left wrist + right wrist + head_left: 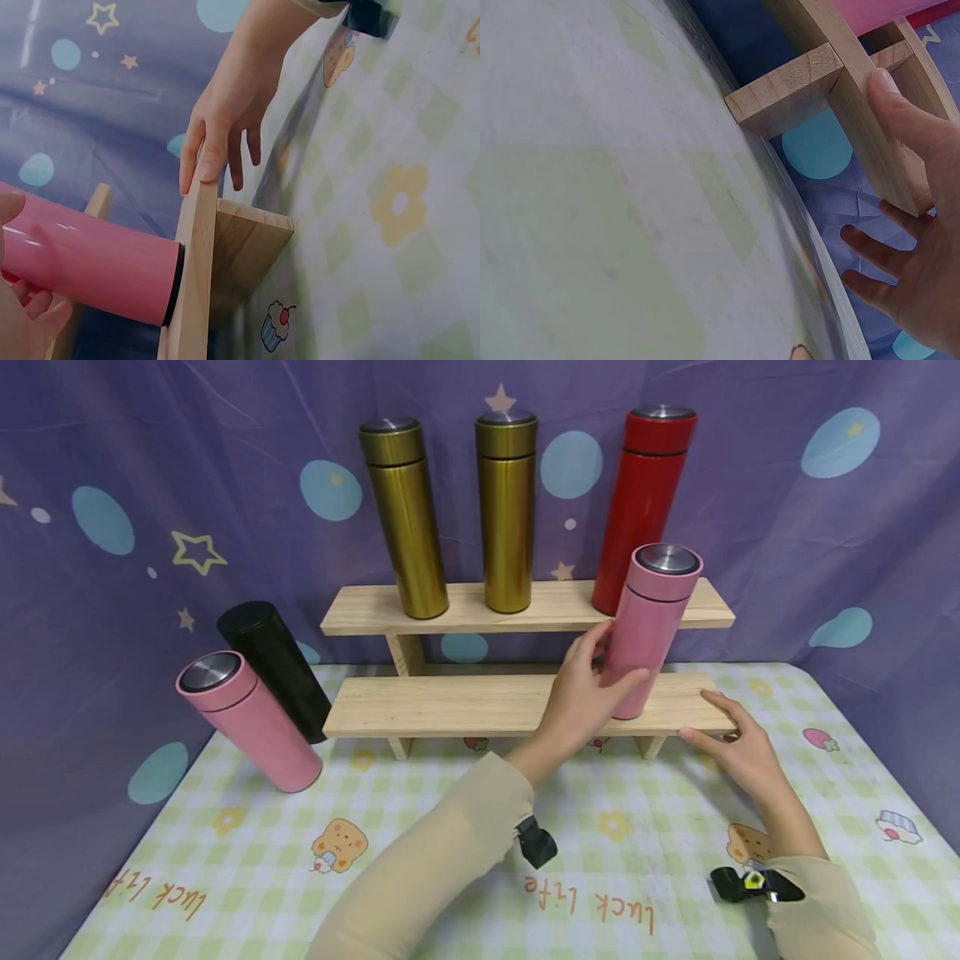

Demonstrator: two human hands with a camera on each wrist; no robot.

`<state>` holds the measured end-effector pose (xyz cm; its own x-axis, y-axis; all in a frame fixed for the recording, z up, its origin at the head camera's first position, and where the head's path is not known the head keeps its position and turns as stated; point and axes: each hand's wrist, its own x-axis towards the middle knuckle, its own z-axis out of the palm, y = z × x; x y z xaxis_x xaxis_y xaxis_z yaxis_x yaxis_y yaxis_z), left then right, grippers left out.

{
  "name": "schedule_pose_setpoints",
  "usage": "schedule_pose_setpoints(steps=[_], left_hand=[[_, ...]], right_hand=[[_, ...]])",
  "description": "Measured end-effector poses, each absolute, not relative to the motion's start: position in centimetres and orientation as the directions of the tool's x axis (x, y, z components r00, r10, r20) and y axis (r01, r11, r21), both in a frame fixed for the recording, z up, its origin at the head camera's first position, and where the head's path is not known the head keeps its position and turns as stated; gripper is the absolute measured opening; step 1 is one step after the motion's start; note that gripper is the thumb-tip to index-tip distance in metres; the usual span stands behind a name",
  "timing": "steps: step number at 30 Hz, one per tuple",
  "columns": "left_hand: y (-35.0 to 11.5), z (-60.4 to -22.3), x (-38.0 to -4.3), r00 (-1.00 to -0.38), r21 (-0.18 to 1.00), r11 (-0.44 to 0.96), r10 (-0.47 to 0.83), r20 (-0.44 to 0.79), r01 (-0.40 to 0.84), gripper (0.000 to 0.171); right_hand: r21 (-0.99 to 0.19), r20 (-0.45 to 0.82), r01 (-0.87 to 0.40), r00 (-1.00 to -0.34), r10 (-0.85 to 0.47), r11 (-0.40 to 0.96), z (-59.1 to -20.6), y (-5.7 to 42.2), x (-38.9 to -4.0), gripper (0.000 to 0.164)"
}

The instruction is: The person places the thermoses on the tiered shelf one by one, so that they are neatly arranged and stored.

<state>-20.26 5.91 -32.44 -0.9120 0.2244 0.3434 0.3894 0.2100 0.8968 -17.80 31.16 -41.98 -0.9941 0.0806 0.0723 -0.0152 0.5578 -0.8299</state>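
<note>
My left hand (pixel 581 689) grips a pink thermos bottle (pixel 651 631) around its lower half, thumb in front. The bottle has a steel-topped lid, and its base meets the lower board (pixel 450 706) of a two-tier wooden shelf near the right side. At that board's right end, my right hand (pixel 738 747) pinches the wood between thumb and index finger. In the right wrist view its thumb (pixel 889 94) lies along the board's edge, while the other fingers extend past the end. Directly behind the held bottle, a red thermos bottle (pixel 651 493) stands on the upper board, partly hidden.
Two gold thermos bottles, one left (pixel 405 518) and one middle (pixel 507 514), stand on the upper board (pixel 562 606). Left of the shelf, another pink bottle (pixel 251 722) and a black bottle (pixel 273 668) stand on the checked tablecloth (pixel 450 868). A purple curtain (pixel 247 443) hangs behind.
</note>
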Motion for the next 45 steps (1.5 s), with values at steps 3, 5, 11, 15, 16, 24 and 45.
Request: schedule_pose_setpoints(steps=[3,5,11,15,16,24,45], left_hand=[[5.1,-32.5,-19.6,-0.905,0.899,0.181,0.236,0.355,0.399,0.068],[4.5,-32.6,-19.3,-0.901,0.896,0.179,0.245,0.359,0.406,0.067],[3.3,-32.8,-18.4,-0.879,0.876,0.179,0.269,0.394,0.447,0.062],[2.6,-32.9,-17.7,-0.866,0.866,0.173,0.282,0.412,0.468,0.059],[2.4,-32.9,-17.5,-0.865,0.867,0.170,0.288,0.411,0.469,0.059],[0.8,-32.9,-16.5,-0.858,0.856,0.191,0.308,0.411,0.479,0.055],[-7.4,-33.9,-14.7,-0.900,0.870,0.241,0.183,0.395,0.430,0.046]], right_hand=[[-0.830,0.071,-0.014,-0.994,0.081,0.558,-42.0,31.1,-17.8,0.084],[-0.831,0.070,-0.013,-0.994,0.082,0.557,-42.0,31.1,-17.8,0.084],[-0.822,0.085,-0.023,-0.993,0.083,0.569,-42.0,31.1,-17.8,0.084],[-0.820,0.090,-0.026,-0.992,0.084,0.572,-41.9,31.0,-17.8,0.084],[-0.821,0.091,-0.027,-0.992,0.084,0.570,-41.9,31.1,-17.8,0.084],[-0.823,0.099,-0.034,-0.991,0.085,0.566,-41.9,31.2,-17.8,0.083],[-0.830,0.077,-0.015,-0.993,0.087,0.558,-41.9,31.0,-17.8,0.084]])
